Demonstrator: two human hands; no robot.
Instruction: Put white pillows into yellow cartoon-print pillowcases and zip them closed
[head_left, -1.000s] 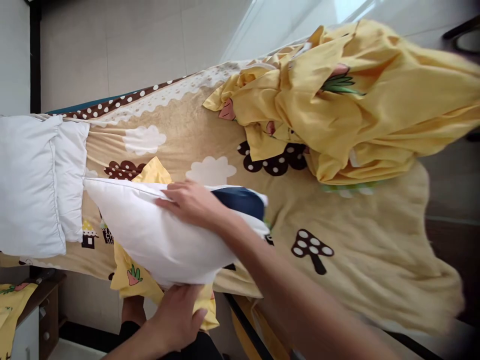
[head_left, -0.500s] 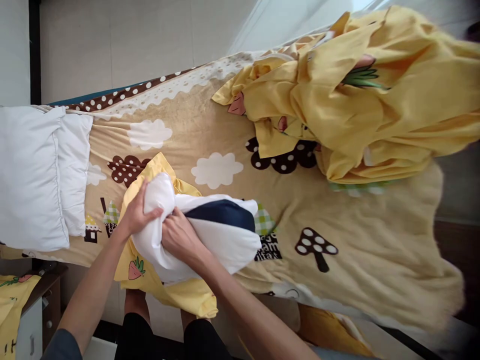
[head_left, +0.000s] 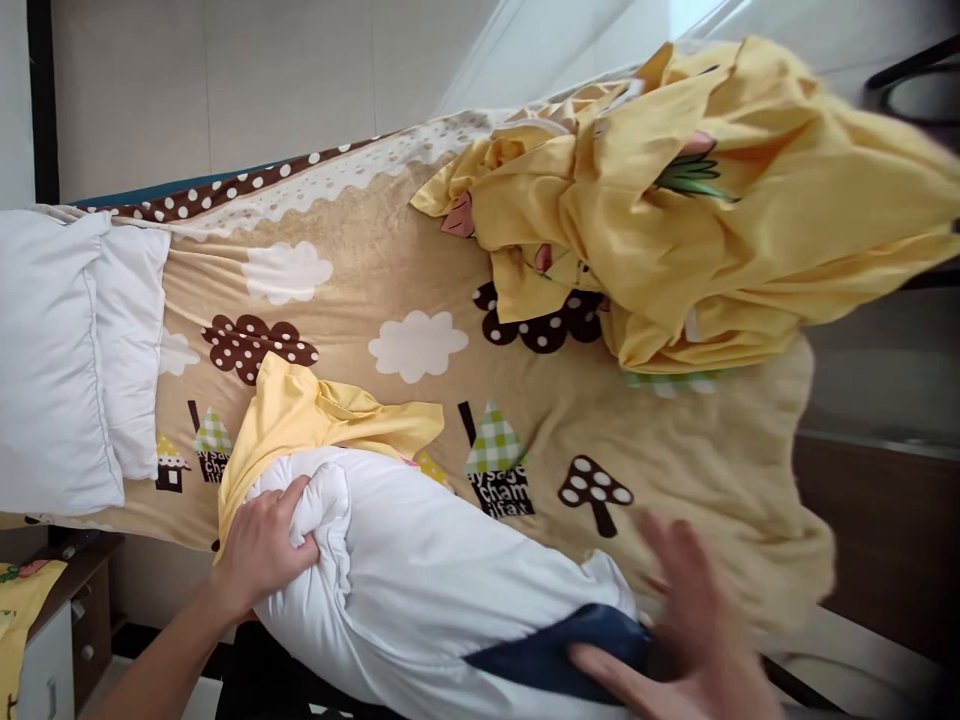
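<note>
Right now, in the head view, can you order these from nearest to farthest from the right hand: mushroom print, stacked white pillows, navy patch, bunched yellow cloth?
From the right hand:
1. Navy patch, partly covered by the hand.
2. Mushroom print, just up and left.
3. Bunched yellow cloth, at upper right.
4. Stacked white pillows, at the far left edge.

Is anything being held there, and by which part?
The left hand grips the white pillow by bunched fabric near one end; the right hand, blurred, looks open by its navy patch.
</note>
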